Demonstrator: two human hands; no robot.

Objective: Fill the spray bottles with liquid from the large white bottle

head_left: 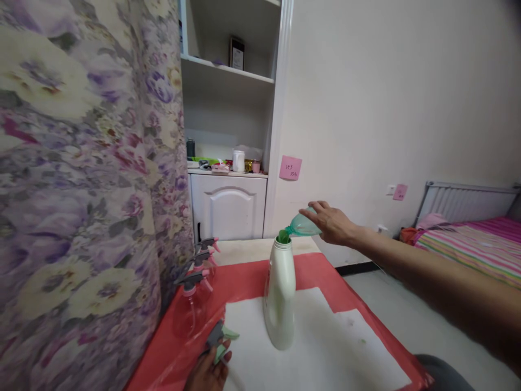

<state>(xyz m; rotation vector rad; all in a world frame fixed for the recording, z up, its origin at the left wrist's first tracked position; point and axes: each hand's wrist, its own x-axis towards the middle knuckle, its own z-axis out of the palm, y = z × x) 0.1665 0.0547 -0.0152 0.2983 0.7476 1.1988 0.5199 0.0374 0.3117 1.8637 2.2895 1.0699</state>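
Head view, hidden parts: the left hand (pixel 208 372) is cut off at the bottom edge; the right hand (pixel 331 221) covers the base of the green bottle (pixel 302 224); the rear spray bottles (pixel 190 282) are partly masked by the front one.
Right hand: right of centre, curled round the green bottle, which is tilted, neck down-left.
Left hand: bottom, left of centre, fingers closed on a grey-green spray head (pixel 215 334).
Funnel: the green funnel (pixel 284 237) sits in the mouth of the pale jug (pixel 281 293) — whether the bottle's neck touches it, I cannot tell.
Jug: upright at lower centre, on a white sheet (pixel 321 336) over the red-covered table (pixel 309 269).
Surroundings: floral curtain (pixel 81 163) — filling the left side; bed (pixel 476 239) at right.
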